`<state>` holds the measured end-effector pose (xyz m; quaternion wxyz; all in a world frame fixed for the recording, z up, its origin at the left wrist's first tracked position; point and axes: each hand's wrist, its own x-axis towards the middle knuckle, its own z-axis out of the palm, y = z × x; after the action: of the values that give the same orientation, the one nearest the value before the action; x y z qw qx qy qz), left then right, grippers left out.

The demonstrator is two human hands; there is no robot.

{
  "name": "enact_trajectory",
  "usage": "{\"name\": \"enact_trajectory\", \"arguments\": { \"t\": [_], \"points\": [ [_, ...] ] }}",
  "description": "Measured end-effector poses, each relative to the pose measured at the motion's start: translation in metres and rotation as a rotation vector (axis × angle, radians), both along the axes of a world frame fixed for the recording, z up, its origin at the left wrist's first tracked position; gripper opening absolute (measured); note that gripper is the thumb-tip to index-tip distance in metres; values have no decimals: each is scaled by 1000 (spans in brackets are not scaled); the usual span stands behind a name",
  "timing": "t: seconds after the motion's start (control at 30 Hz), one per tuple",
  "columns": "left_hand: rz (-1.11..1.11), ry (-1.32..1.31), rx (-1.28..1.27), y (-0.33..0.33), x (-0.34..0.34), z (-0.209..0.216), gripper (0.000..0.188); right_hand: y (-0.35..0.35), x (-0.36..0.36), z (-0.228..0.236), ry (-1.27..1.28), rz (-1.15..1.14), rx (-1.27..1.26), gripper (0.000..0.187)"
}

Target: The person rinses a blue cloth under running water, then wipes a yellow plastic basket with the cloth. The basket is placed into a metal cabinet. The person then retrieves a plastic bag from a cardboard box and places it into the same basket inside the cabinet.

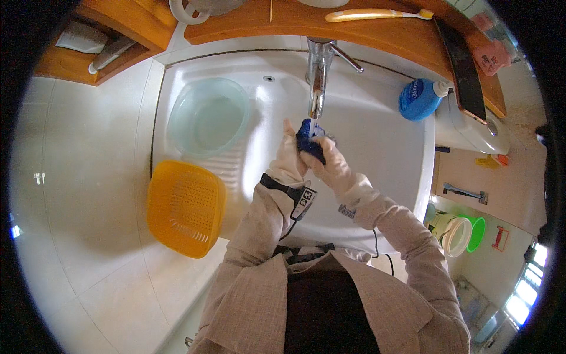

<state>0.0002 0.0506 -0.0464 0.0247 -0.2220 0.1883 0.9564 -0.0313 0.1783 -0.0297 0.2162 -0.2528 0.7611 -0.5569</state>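
Under the chrome tap point(317, 88) is a small bundle of dark blue cloth point(311, 144), wet, with water running onto it. My left hand point(289, 158) grips it from the left side, its thumb side pointing up toward the tap. From the right, my right hand point(332, 162) closes over the cloth, fingers wrapped across it. Both hands look covered in thin pale gloves. The cloth's exact kind cannot be made out. All this happens above the white sink point(377, 153).
A translucent basin point(239, 127) of water stands in the sink's left part; nearer is a yellow perforated basket point(186, 171). A blue soap bottle point(417, 99) sits on the right rim. A wooden shelf point(247, 26) along the back holds a toothbrush point(377, 15) and a phone point(463, 74).
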Motion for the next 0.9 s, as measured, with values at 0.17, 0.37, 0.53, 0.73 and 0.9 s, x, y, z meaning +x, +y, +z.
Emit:
{"name": "enact_trajectory", "arguments": {
  "t": [0.17, 0.37, 0.53, 0.73, 0.9],
  "points": [
    [-3, 133, 43, -3, 4, 10, 51, 13, 5, 22, -139, 117, -70, 27],
    [29, -111, -867, 3, 2, -3, 29, -26, -29, 26, 36, 15, 319, 30],
    [96, -464, -509, 0, 1, -4, 40, -45, -59, 11, -234, -392, 318, 20],
    [10, -105, -131, 10, 9, 0, 73, -14, -9, -1, -23, 0, 158, 30],
    [-145, 119, 106, -2, 14, -4, 73, 9, 1, 37, 5, 193, 259, 40]
  ]
}}
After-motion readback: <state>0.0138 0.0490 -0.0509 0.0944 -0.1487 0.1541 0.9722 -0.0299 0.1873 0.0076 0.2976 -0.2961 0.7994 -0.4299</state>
